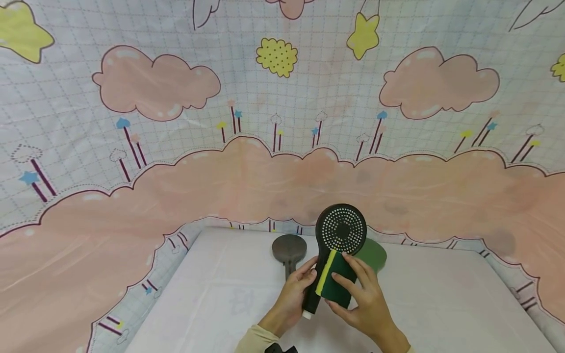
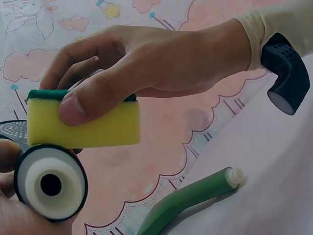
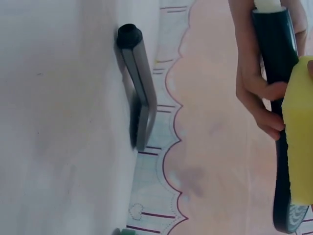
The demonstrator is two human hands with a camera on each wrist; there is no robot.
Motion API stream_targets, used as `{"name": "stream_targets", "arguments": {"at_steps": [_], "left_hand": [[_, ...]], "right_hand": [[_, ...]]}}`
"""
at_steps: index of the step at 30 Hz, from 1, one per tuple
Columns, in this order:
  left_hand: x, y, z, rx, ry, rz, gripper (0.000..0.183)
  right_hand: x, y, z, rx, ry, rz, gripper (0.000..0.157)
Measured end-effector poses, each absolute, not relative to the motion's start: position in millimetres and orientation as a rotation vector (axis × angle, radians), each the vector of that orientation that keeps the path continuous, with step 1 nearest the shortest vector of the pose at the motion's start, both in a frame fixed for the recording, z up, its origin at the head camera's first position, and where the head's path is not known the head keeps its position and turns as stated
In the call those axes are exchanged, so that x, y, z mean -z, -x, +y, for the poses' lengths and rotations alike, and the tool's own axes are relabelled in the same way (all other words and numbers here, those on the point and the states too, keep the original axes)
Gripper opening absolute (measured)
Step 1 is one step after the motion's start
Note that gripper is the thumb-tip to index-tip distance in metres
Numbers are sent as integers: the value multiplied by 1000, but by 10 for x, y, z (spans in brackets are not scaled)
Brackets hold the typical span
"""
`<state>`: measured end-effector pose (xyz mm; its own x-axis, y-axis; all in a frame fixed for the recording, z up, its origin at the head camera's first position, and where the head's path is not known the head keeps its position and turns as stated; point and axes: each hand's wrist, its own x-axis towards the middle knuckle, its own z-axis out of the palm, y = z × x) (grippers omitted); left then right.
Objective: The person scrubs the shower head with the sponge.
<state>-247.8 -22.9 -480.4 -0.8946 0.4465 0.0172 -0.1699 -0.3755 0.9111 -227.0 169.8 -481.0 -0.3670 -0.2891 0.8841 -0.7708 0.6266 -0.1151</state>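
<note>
A black shower head (image 1: 341, 229) with a round, pale-dotted spray face is held up in the head view, its white-tipped end pointing down. My left hand (image 1: 289, 299) grips its handle (image 3: 274, 54). In my right hand (image 1: 371, 306) is a sponge (image 2: 88, 122), yellow with a dark green scouring side. The sponge's yellow side lies against the shower head's handle. My right thumb presses on the sponge's edge in the left wrist view, with the fingers over the green side. The white connector end (image 2: 51, 185) has a dark hole.
A grey shower head (image 1: 289, 248) lies on the white table (image 1: 212, 294), left of the hands. Behind the sponge lies a green shower head (image 1: 376, 252), its handle (image 2: 195, 193) visible in the left wrist view. A patterned cloth with pink clouds (image 1: 159, 83) hangs behind the table.
</note>
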Motion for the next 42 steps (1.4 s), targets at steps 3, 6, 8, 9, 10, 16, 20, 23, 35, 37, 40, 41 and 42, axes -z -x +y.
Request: {"name": "stream_targets", "arguments": {"at_steps": [3,6,8,9,10,16,20,23,35,37,40,41,42], "left_hand": [[4813,2484,-225,-2331,-396,1444,54],[4825,2489,-231,-2357,-386,1437,55],[4837,2500,-238,-2370,-379,1441,57],[4843,2506,-243,-2373,-373,1443,57],[4843,2514,-249,-2374,-368,1447,58],[4857,2574,-296,-2393,-329,1405,60],[4860,2582,-322,-2386,-314,1357,61],[4865,2579,-319,-2372,-336,1348,60],[4858,2538,-261,-2383,-350,1329,58],[4846,2542,-272,-2405,-344,1341,59],[4834,2561,-289,-2419,-343,1340,57],[4831,2567,-294,-2420,-343,1339,56],[4833,2574,-297,-2423,-334,1331,55]], "right_hand": [[4819,2269,1677,-680,-869,-1928,46],[4831,2258,1649,-692,-902,-1935,45],[4836,2247,1630,-694,-924,-1941,45],[4835,2241,1622,-697,-938,-1942,45],[4835,2233,1614,-697,-948,-1947,45],[4834,2204,1589,-685,-1002,-1983,44],[4825,2202,1592,-664,-1018,-1983,43],[4814,2214,1602,-647,-1018,-1963,42],[4807,2240,1649,-672,-955,-1944,43],[4815,2231,1634,-666,-972,-1962,44],[4834,2213,1604,-648,-1005,-1983,43],[4839,2208,1596,-645,-1013,-1989,44],[4843,2206,1591,-642,-1019,-1991,44]]}}
